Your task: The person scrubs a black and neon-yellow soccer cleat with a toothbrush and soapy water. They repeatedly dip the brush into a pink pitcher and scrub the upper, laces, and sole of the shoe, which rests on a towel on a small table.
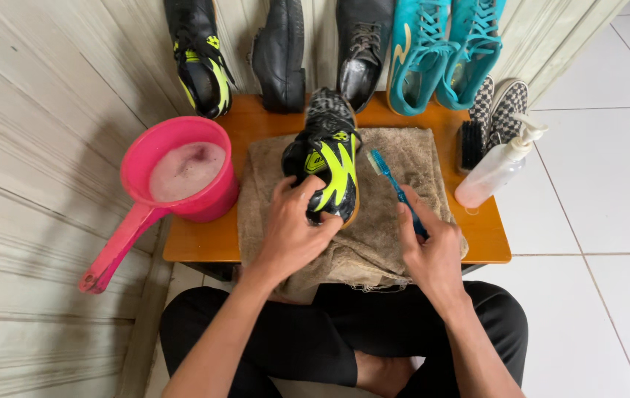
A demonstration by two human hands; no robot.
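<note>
My left hand (294,230) grips the heel end of a black and neon-yellow sports shoe (326,158) that rests on a brown towel (388,221) spread over a small orange table (484,236). A blue toothbrush (392,183) sits in my right hand (429,247), its bristle head pointing away from me, just right of the shoe and not touching it. The right hand rests on the towel.
A pink dipper (182,173) of soapy water stands at the table's left. A clear pump bottle (498,166) and a dark scrub brush (470,144) are at the right. Several shoes lean against the wall behind: a matching black-yellow one (200,63), two black leather, two teal, checkered slip-ons.
</note>
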